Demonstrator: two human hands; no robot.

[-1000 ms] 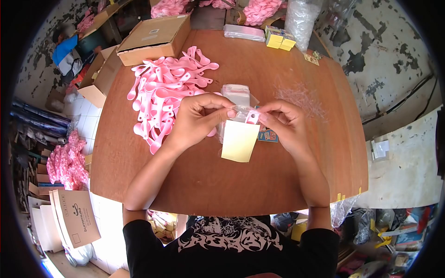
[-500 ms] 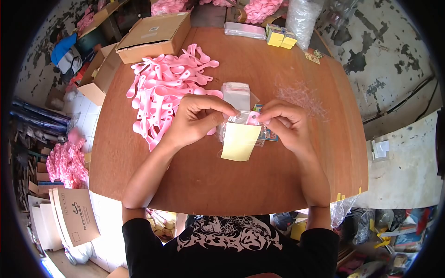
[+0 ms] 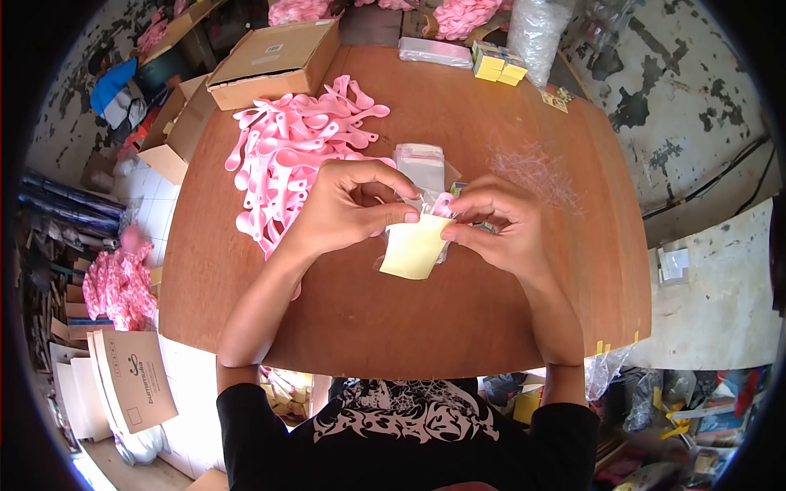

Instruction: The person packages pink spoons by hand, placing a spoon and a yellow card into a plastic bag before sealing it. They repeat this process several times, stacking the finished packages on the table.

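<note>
A pale yellow card hangs over the table between my hands, with clear plastic film around its top. The end of a pink plastic spoon pokes up behind the card's upper edge. My left hand is closed in a pinch at the upper left corner, thumb against the card and index finger on the film. At the upper right corner my right hand pinches too, its thumb over the card's edge. Just beyond my fingers lies a stack of clear plastic bags. Left of it spreads a pile of pink spoons.
A cardboard box stands at the table's far left. Along the back are a clear packet, small yellow boxes and a roll of clear plastic. Thin clear strips lie scattered on the right.
My thumbs have moved onto the card's upper corners, and the fingers have closed in around its top. The card has shifted slightly left and tilted. The spoon end still shows above it.
</note>
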